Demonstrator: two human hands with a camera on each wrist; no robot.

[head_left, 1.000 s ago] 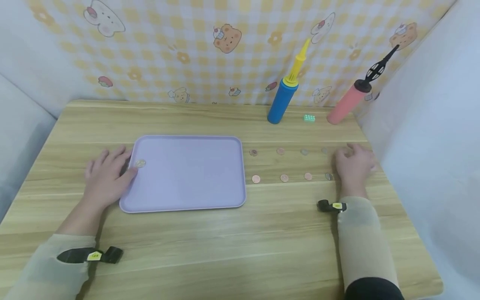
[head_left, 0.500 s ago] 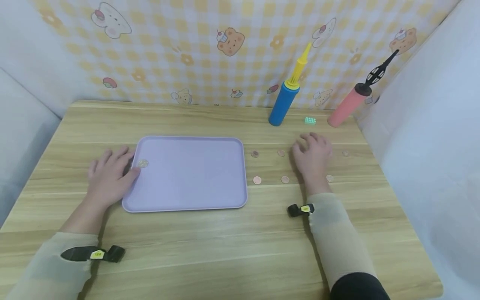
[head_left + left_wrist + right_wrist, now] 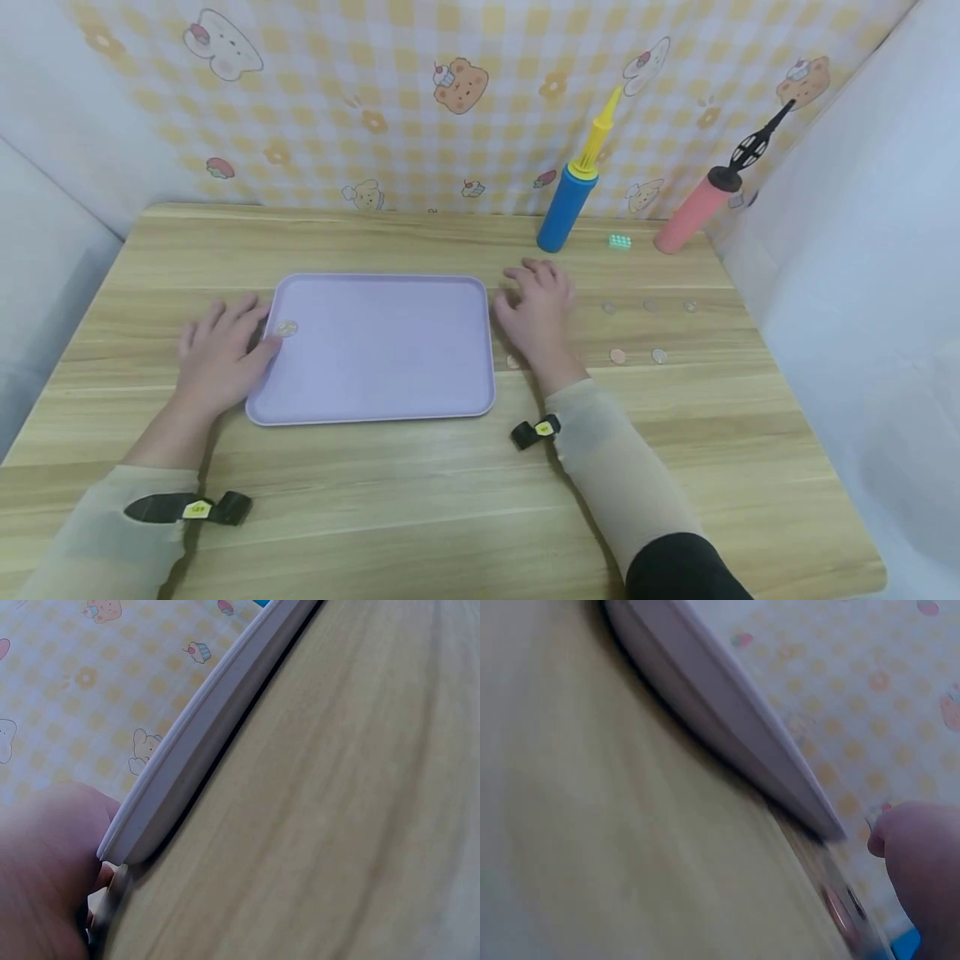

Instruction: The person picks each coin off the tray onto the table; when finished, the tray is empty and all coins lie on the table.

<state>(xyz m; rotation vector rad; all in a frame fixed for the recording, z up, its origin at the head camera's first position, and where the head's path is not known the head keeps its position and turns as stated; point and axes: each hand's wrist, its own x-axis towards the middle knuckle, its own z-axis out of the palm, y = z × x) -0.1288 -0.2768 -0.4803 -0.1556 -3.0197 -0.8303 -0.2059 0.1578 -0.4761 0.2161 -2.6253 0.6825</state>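
Observation:
My left hand [image 3: 222, 354] lies at the left edge of the lilac tray [image 3: 390, 350], fingers spread on the table and thumb over the rim. Close to that thumb, a coin [image 3: 287, 328] lies inside the tray. My right hand [image 3: 536, 317] is just off the tray's right edge, fingers loosely bent, with a gap between thumb and index finger and nothing seen between them. It hides part of two rows of coins; one copper coin [image 3: 513, 362] peeks out beside the wrist. In the right wrist view, the thumb [image 3: 922, 855] shows near the tray corner [image 3: 810, 802].
Further right lie several coins, among them a copper one [image 3: 617, 357] and a silver one [image 3: 659, 357]. Along the back stand a blue-and-yellow hand pump [image 3: 567, 204] and a pink-and-black one [image 3: 693, 212]. A small mint-green toy brick [image 3: 620, 242] sits between them.
My right hand has swept left from the right end of the coin rows to beside the tray, uncovering coins on the right. My left hand and the tray stay in place.

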